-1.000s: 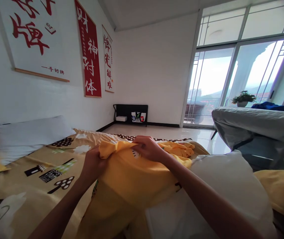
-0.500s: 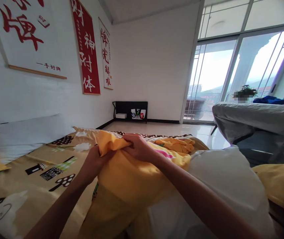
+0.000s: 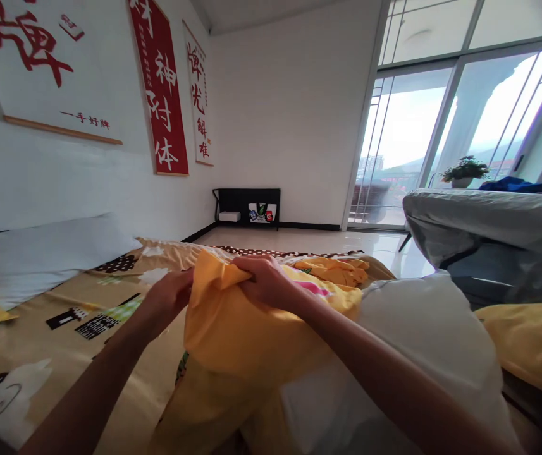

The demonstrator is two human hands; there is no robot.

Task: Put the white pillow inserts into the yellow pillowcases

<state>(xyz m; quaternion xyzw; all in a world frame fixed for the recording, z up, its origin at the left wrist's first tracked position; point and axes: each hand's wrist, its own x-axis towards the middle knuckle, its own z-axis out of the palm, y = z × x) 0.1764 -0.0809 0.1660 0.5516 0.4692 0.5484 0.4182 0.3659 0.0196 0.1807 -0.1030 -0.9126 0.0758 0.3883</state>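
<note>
A yellow pillowcase is bunched up in front of me, partly over a white pillow that bulges out to the right. My right hand is closed on the upper edge of the cloth, its thumb side toward the middle. At the cloth's left edge my left hand pinches the fabric; its fingertips are partly hidden behind the fold. Pink print shows on the case just beyond my right hand. Beneath everything lies a tan patterned bedsheet.
A white pillow lies at the bed's left, by the wall. Crumpled yellow cloth rests at the far bed edge. Another yellow piece is at the right. Beyond stand a covered table with a potted plant and a black low rack.
My left hand has shifted slightly left and up, its wrist turning outward. The pillowcase's raised edge stands more upright; my right hand keeps its hold. The view has tilted slightly down.
</note>
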